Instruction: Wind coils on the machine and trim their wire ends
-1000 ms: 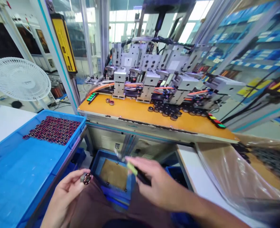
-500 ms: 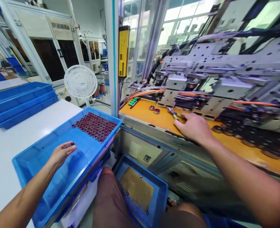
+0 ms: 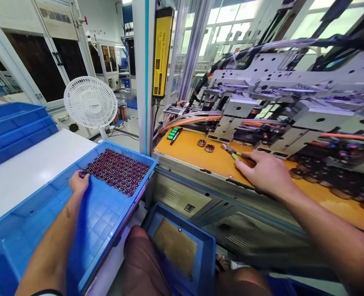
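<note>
My left hand (image 3: 78,181) reaches into a blue tray (image 3: 107,213) and its curled fingers touch the near corner of a pile of small round red-and-dark parts (image 3: 117,170); what they hold, if anything, is hidden. My right hand (image 3: 266,172) rests on the orange machine table (image 3: 188,150), thumb and fingers pinched on the handle end of green-handled pliers (image 3: 231,151) that lie on the table. Two round parts (image 3: 205,145) sit just left of the pliers' tip.
Behind the table stands a grey machine (image 3: 277,102) with orange hoses and, at right, a row of dark round parts (image 3: 339,185). A white fan (image 3: 91,102), stacked blue trays (image 3: 12,127), a yellow sensor bar (image 3: 161,53) and a blue bin (image 3: 182,246) by my knees surround me.
My left hand moved forward in the tray to the edge of the pile. My right hand stayed on the orange table at the pliers; a second ago both hands were over my lap.
</note>
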`<action>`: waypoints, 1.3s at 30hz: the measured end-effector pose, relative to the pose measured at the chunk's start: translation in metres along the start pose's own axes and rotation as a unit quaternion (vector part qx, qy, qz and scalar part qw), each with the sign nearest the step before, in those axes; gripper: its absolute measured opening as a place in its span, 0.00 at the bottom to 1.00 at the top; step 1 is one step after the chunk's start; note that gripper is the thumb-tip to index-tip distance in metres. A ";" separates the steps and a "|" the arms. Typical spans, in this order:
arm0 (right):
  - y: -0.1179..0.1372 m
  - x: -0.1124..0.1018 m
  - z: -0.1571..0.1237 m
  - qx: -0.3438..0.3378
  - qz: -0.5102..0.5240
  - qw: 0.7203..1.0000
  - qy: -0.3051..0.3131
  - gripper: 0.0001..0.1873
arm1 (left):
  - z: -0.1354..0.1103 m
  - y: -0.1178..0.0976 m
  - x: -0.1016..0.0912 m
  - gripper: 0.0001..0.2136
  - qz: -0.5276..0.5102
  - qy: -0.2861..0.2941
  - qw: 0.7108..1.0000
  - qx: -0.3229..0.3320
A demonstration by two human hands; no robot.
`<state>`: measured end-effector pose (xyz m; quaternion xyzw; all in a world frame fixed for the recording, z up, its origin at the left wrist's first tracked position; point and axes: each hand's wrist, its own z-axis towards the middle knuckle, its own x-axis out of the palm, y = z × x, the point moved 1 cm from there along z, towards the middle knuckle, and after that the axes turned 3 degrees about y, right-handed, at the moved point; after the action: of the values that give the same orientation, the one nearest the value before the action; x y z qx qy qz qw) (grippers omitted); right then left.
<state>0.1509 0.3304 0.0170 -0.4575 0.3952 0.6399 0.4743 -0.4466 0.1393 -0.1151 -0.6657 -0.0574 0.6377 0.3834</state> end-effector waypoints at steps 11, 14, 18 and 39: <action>-0.004 0.006 0.003 0.005 0.011 1.000 -0.010 0.23 | -0.028 0.002 -0.007 0.22 0.182 -0.034 0.967 0.174; -0.005 0.006 0.003 -0.002 0.013 1.000 -0.015 0.23 | -0.027 -0.006 -0.009 0.21 0.219 -0.019 0.955 0.197; -0.005 0.006 0.003 -0.007 0.015 1.000 -0.023 0.20 | -0.019 -0.026 -0.007 0.23 0.252 -0.008 0.942 0.220; -0.003 0.002 0.003 -0.013 0.037 0.999 -0.030 0.20 | 0.031 -0.096 0.026 0.18 0.319 0.077 0.919 0.218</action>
<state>0.1526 0.3349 0.0154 -0.4298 0.3892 0.6752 0.4560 -0.4303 0.2349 -0.0764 -0.5959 0.3281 0.6693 0.2989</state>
